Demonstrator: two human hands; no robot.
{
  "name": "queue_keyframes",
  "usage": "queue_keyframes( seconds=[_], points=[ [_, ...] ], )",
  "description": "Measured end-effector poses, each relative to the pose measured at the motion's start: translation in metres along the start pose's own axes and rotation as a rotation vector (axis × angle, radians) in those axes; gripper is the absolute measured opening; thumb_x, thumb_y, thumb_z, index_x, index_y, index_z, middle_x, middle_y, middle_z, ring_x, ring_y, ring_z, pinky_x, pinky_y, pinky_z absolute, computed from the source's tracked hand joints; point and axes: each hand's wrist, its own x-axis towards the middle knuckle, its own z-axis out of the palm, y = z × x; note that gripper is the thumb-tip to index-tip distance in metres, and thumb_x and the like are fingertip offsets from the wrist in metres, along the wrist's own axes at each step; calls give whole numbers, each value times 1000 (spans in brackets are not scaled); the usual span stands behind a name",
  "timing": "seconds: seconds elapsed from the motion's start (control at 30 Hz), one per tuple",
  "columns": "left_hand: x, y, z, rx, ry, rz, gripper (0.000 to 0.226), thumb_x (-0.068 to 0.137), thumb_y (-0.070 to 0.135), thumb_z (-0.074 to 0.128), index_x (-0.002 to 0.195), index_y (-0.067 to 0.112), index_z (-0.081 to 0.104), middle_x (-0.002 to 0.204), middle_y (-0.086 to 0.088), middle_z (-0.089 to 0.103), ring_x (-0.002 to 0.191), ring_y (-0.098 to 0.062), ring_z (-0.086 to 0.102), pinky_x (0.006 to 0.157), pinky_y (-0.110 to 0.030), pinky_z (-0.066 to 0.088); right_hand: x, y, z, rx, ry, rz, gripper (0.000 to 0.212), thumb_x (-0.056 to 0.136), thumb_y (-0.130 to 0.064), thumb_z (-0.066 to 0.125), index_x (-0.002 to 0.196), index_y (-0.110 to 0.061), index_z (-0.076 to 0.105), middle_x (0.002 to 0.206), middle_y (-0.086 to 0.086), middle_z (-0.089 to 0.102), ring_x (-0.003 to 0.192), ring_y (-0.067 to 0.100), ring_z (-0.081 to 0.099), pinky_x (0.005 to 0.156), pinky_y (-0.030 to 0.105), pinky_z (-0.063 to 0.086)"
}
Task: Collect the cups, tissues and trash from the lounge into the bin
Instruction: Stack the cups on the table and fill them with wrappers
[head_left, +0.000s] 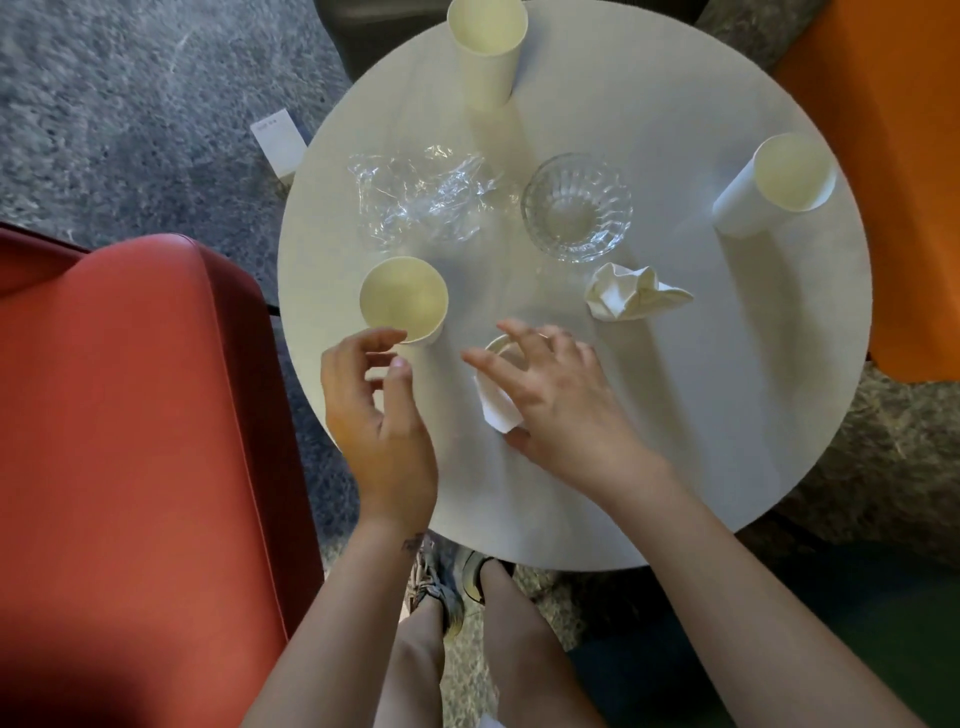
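On a round white table (675, 415) stand three pale paper cups: one near my left hand (404, 300), one at the far edge (488, 52), one at the right (774, 184). My left hand (379, 410) hovers just below the near cup with fingers loosely curved, holding nothing. My right hand (556, 400) spreads over a fourth cup (498, 384) lying on its side; its fingers arch above it and the thumb sits under it, grip unclear. A crumpled tissue (631, 292) lies right of centre. A clear plastic wrapper (421, 195) lies at the left back.
A ribbed glass bowl (576, 208) stands mid-table between wrapper and right cup. A red armchair (135, 441) is close on the left, an orange seat (893, 182) on the right. A small white box (278, 143) lies on the grey carpet. No bin is in view.
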Motion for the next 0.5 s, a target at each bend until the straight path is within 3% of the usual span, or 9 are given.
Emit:
queue_keyframes(
  seconds=[0.1,0.23,0.5],
  points=[
    [9,-1,-8,10,36,-18,16,82,13,44,89,21,56,94,9,54,84,1,50,75,-17,40,2,-1,2,27,43,33,65,75,-17,65,132,-33,40,139,4,33,114,32,37,87,39,31],
    [19,-4,-14,11,29,-60,18,82,16,44,84,31,54,92,11,53,82,5,50,72,-13,39,5,-2,-11,111,123,66,63,70,-13,69,127,-29,49,133,8,41,109,34,40,87,41,34],
    [45,13,-24,-8,-99,-110,20,81,18,43,93,14,59,94,6,52,80,10,48,68,-3,35,16,-26,-74,191,251,100,61,72,-16,72,127,-29,50,131,6,42,107,30,41,91,41,36]
  ],
)
